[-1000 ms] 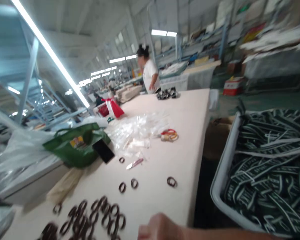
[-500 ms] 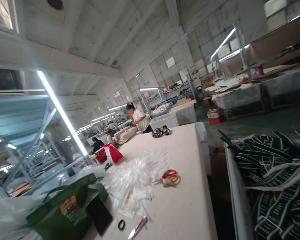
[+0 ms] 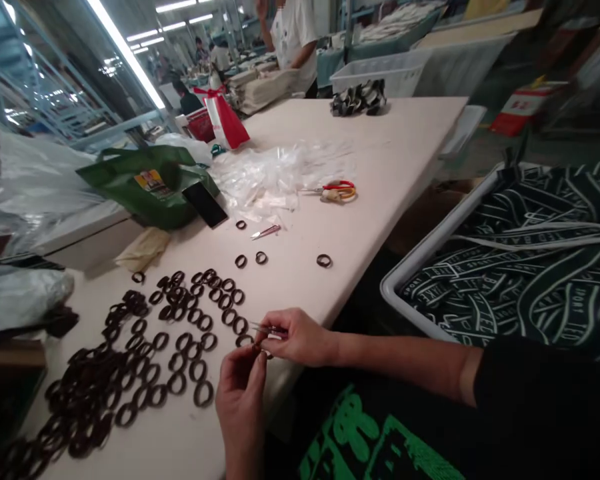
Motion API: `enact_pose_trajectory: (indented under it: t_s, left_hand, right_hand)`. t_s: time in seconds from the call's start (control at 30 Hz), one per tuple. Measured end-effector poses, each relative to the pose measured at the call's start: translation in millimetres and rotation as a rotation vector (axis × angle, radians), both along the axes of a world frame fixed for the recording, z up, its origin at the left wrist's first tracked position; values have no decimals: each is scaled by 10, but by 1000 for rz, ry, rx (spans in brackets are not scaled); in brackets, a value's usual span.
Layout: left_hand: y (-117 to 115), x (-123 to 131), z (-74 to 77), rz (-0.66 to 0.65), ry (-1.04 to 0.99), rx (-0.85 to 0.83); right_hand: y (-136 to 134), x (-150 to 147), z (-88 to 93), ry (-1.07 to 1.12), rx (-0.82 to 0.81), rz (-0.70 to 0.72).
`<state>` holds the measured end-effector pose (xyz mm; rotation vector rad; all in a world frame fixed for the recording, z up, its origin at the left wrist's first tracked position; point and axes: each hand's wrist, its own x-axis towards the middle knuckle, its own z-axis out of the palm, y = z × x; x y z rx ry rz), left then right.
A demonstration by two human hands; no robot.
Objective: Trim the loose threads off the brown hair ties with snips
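Note:
Near the front edge of the table, my left hand (image 3: 243, 390) pinches a small dark brown loop (image 3: 257, 347), partly hidden by the fingers. My right hand (image 3: 297, 337) meets it there, closed around small thread snips (image 3: 267, 329) whose thin metal tips point left over the loop. Many similar brown loops (image 3: 203, 393) lie spread and heaped on the table to the left of my hands. A few single loops (image 3: 324, 261) lie apart, farther up the table.
Another pair of snips (image 3: 266, 232), red-and-orange-handled scissors (image 3: 341, 191), a phone (image 3: 205, 204), a green bag (image 3: 147, 180) and clear plastic (image 3: 270, 173) lie on the table (image 3: 380, 173). A bin (image 3: 395, 287) of printed dark straps stands right. A person (image 3: 295, 40) works beyond.
The view has swung down from the hall to the tabletop. My hands, the brown loop and the snips in them, and the heap of loops have come into sight.

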<state>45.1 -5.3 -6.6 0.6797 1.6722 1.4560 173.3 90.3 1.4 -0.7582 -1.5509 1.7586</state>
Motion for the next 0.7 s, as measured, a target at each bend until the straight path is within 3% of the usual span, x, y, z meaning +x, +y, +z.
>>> enact_pose_trajectory:
  t_s: [0.13, 0.3, 0.47, 0.7]
  left_hand:
    - [41, -4, 57, -17, 216, 44]
    - [3, -56, 85, -68, 344, -75]
    - [38, -87, 77, -112, 78, -82]
    - [125, -23, 65, -50, -334, -58]
  right_hand:
    - [19, 49, -2, -16, 25, 47]
    - [73, 90, -5, 12, -168, 180]
    - [141, 94, -30, 100, -347, 255]
    - [159, 81, -26, 87, -481, 272]
